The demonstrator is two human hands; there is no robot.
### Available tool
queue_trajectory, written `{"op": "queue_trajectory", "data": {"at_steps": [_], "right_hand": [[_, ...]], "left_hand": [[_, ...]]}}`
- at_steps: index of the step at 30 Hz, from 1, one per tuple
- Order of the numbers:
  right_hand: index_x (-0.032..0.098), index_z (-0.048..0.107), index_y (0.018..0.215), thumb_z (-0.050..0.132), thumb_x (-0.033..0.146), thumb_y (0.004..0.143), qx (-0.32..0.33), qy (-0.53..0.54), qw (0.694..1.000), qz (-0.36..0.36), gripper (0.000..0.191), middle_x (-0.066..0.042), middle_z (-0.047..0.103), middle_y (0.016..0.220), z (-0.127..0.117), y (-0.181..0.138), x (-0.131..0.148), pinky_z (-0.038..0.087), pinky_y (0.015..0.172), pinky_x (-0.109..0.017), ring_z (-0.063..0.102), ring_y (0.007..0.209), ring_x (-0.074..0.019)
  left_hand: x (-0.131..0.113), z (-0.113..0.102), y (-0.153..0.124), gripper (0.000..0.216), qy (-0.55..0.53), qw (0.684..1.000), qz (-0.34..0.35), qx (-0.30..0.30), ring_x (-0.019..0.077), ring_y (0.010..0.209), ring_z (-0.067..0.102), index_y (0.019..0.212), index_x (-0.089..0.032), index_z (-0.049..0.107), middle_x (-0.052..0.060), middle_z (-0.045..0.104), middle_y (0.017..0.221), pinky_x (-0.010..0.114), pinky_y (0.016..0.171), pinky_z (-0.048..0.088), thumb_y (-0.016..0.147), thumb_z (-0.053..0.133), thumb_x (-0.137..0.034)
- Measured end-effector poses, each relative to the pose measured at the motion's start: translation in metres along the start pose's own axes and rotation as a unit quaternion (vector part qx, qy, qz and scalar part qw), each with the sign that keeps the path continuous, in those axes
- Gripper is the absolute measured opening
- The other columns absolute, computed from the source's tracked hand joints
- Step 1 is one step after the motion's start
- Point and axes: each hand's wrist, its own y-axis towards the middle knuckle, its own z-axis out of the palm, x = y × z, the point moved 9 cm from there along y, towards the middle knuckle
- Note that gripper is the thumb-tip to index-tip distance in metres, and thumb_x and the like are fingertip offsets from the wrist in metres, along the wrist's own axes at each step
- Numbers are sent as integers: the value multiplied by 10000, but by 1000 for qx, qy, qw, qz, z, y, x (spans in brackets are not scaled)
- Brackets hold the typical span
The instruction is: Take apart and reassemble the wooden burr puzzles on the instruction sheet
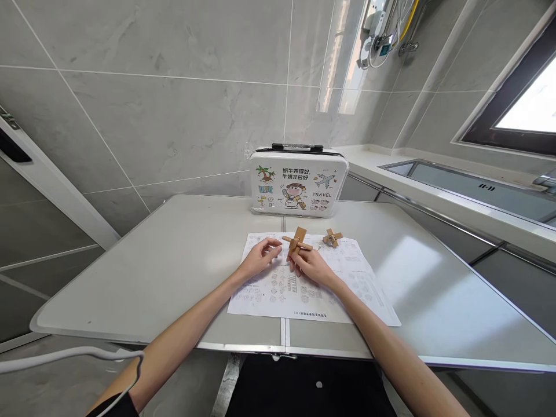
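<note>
While the right hand (311,267) has its fingers closed around the lower end of a brown wooden assembly of crossed flat bars (297,241), the left hand (259,258) is just beside it, its fingers loosely curled and partly open, holding nothing. The held assembly is above a white printed paper sheet (278,307) on the pale grey tabletop (174,255). A smaller brown wooden star-shaped cross (332,238) rests near the sheet's far edge, to the right; a white cartoon-printed case (299,184) stands upright behind.
</note>
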Motion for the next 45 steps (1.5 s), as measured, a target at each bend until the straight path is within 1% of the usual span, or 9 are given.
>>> {"op": "queue_trajectory", "data": {"at_steps": [4, 9, 14, 18, 21, 25, 28, 34, 45], "right_hand": [[226, 645, 749, 502, 382, 1023, 40, -68, 996, -41, 346, -8, 652, 653, 14, -3, 12, 436, 560, -288, 563, 520, -158], [229, 638, 789, 508, 353, 1027, 56, -114, 988, -89, 299, -6, 657, 727, 21, -7, 23, 409, 617, -279, 537, 601, -160], [226, 665, 811, 526, 376, 1024, 80, -125, 985, -91, 296, -5, 656, 743, 25, -9, 25, 393, 629, -278, 528, 633, -165], [235, 736, 966, 570, 420, 1003, 58, -115, 989, -70, 252, -18, 700, 819, 18, -7, 21, 412, 640, -284, 548, 662, -170], [232, 696, 1160, 620, 467, 973, 37, -36, 998, -21, 310, -11, 696, 789, 9, -5, 13, 432, 617, -279, 579, 649, -167], [212, 618, 1037, 564, 570, 977, 9, 118, 992, 52, 368, 3, 669, 731, -1, -2, 3, 379, 503, -246, 570, 563, -138], [212, 594, 994, 634, 598, 921, -18, 179, 980, 80, 395, 26, 647, 691, -6, 0, -2, 354, 469, -229, 507, 498, -105], [193, 616, 1006, 756, 551, 842, -44, 196, 975, 92, 418, 28, 662, 649, -10, 0, -13, 431, 484, -227, 543, 494, -106], [186, 651, 1006, 774, 561, 824, -63, 205, 974, 76, 434, -4, 704, 683, -7, 4, -32, 530, 541, -253, 628, 548, -133]], "left_hand": [[-9, 4, -3, 548, -32, 997, 58, 27, 245, 1279, 594, 1355, -241, 560, 127, 621, 1389, 423, 1097, 460, 907, 706, -520], [-14, 13, -8, 781, -70, 992, 62, 82, 313, 1399, 518, 1468, -265, 501, 155, 507, 1546, 485, 1189, 372, 806, 813, -538], [-23, 21, -12, 799, -65, 991, 52, 104, 337, 1356, 563, 1416, -243, 564, 155, 602, 1458, 510, 1182, 388, 727, 887, -486], [-30, 13, -10, 773, -42, 994, 78, 56, 310, 1342, 576, 1406, -240, 562, 131, 612, 1441, 471, 1183, 399, 731, 894, -416], [-28, 4, -9, 792, -12, 997, 80, 11, 311, 1326, 583, 1425, -239, 536, 126, 616, 1428, 476, 1165, 422, 737, 884, -424], [-25, 2, -8, 833, 15, 996, 86, -8, 308, 1323, 578, 1438, -238, 516, 130, 608, 1421, 471, 1156, 435, 717, 893, -417], [-28, 7, -11, 826, 28, 995, 97, -4, 294, 1326, 573, 1427, -247, 515, 128, 588, 1440, 452, 1155, 439, 711, 897, -400], [-36, 11, -15, 804, 75, 991, 115, -10, 283, 1228, 625, 1383, -257, 531, 113, 624, 1370, 466, 1103, 479, 691, 911, -412], [-30, 9, -15, 886, 122, 986, 112, -33, 246, 1065, 648, 1331, -263, 521, 94, 636, 1288, 383, 919, 544, 595, 949, -510]]}}
